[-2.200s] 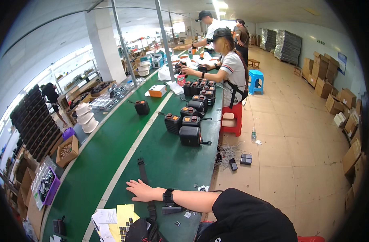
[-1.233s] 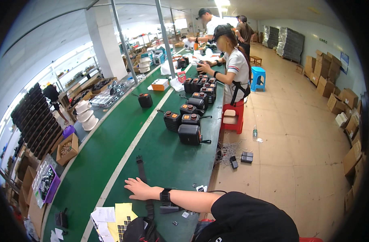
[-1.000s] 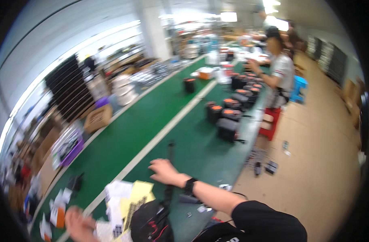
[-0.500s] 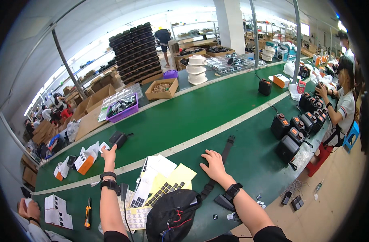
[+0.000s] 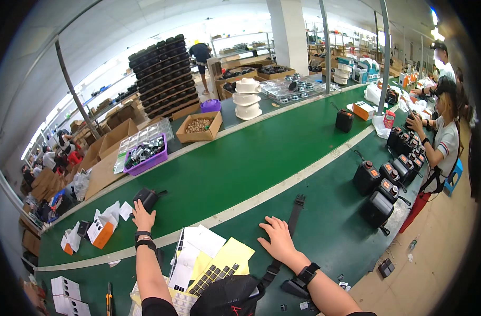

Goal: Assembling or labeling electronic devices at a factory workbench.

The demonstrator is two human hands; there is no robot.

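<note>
My left hand (image 5: 143,216) reaches over the green belt with fingers apart, at the near side of a black boxy device (image 5: 147,198) with a short strap. Whether the fingertips touch it I cannot tell. A small white paper (image 5: 126,210) lies just left of that hand. My right hand (image 5: 278,239) rests on the near bench, fingers spread and holding nothing, next to a black buckle strap (image 5: 295,213). Between my forearms are yellow sticker sheets (image 5: 231,256), white sheets (image 5: 204,241) and a black mesh bag (image 5: 227,296).
Orange-and-white boxes (image 5: 100,233) stand at the left on the belt. A box cutter (image 5: 109,300) lies near left. Several black devices with orange labels (image 5: 374,179) crowd the right bench, beside a seated co-worker (image 5: 444,134). A purple basket (image 5: 147,163) stands beyond the belt.
My left hand has shifted right, from the small white paper to the black device. My right hand stays on the bench. The whole view has tilted slightly; the neighbour's hand at lower left has drawn back.
</note>
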